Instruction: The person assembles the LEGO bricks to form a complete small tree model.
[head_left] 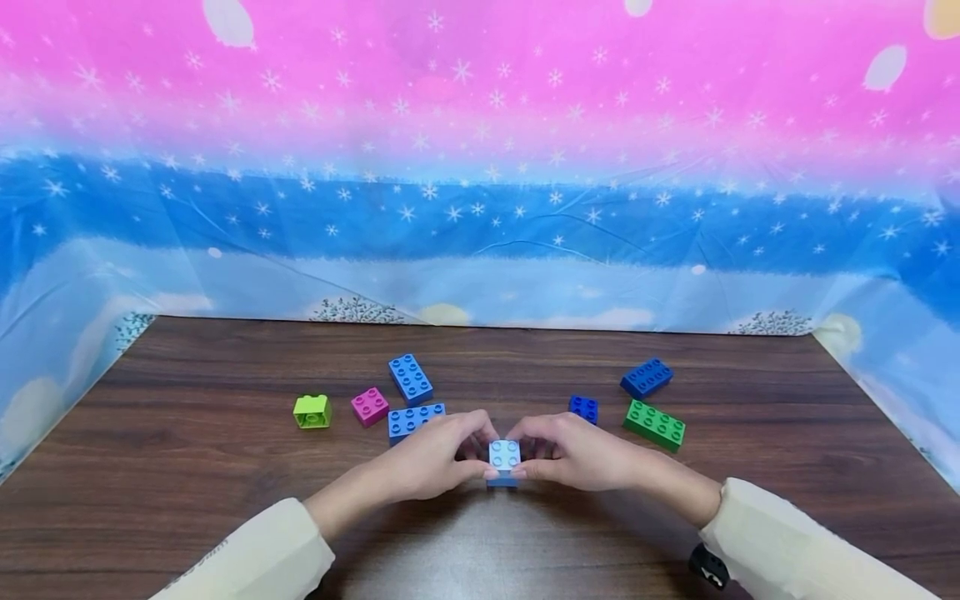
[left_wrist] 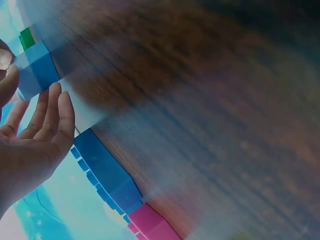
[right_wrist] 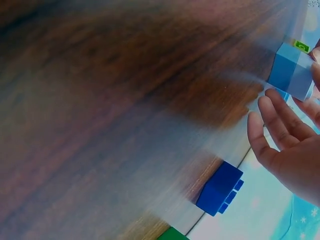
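In the middle of the table, a pale blue square toy building brick [head_left: 505, 455] with studs on top sits on a darker blue brick [head_left: 502, 482]. My left hand [head_left: 438, 457] pinches the stacked pair from the left, thumb at the near side and fingers toward the far side. From the right, my right hand [head_left: 581, 454] pinches the same pair likewise. Both wrist views show the lower brick [left_wrist: 46, 70] flush against the pale one [right_wrist: 301, 82], at or close to the tabletop. The remaining fingers of each hand are loosely bent beside the stack.
Left of the hands lie a lime green brick [head_left: 312, 412], a pink brick [head_left: 370, 407] and two long blue bricks, one farther back [head_left: 410, 380] and one partly behind the left hand [head_left: 408, 423]. On the right are a small dark blue brick [head_left: 583, 407], a long dark blue one [head_left: 647, 378] and a long green one [head_left: 655, 424].
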